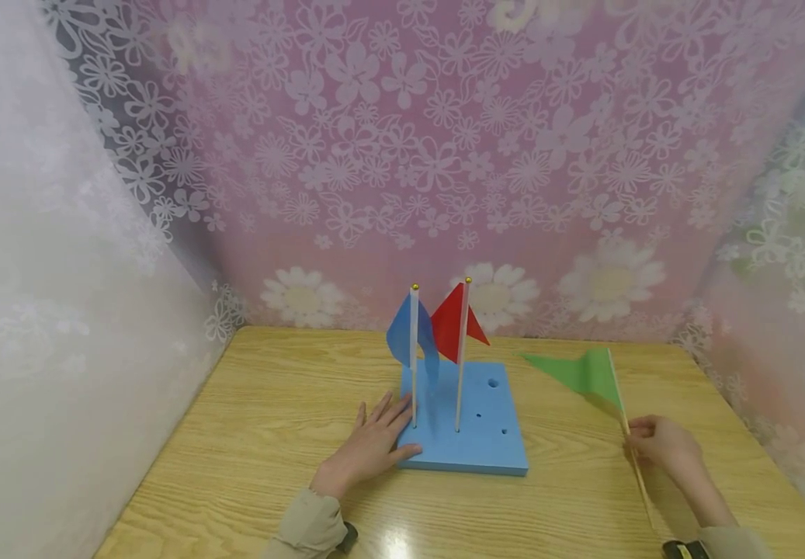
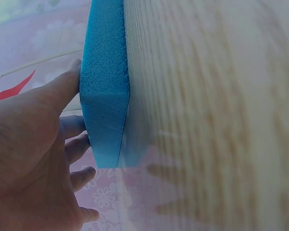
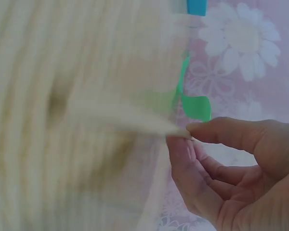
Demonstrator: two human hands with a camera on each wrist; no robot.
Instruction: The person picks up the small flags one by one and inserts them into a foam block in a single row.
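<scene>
A blue foam block (image 1: 472,454) lies flat on the table, with several holes in its top. In it stand a blue flag (image 1: 402,332) and a red flag (image 1: 449,322), each on a thin stick with a gold bead on top. My left hand (image 1: 367,446) rests on the block's left edge, fingers spread; the left wrist view shows the thumb and fingertips touching the foam (image 2: 103,115). Right of the block, my right hand (image 1: 667,446) pinches the stick of a green flag (image 1: 587,373) between thumb and fingers. The flag points left, its stick slanting down toward me.
The wood-grain table (image 1: 269,388) extends on both sides of the block. A pink flowered cloth (image 1: 388,155) hangs behind it, and pale cloth walls (image 1: 46,310) close in the left and right sides.
</scene>
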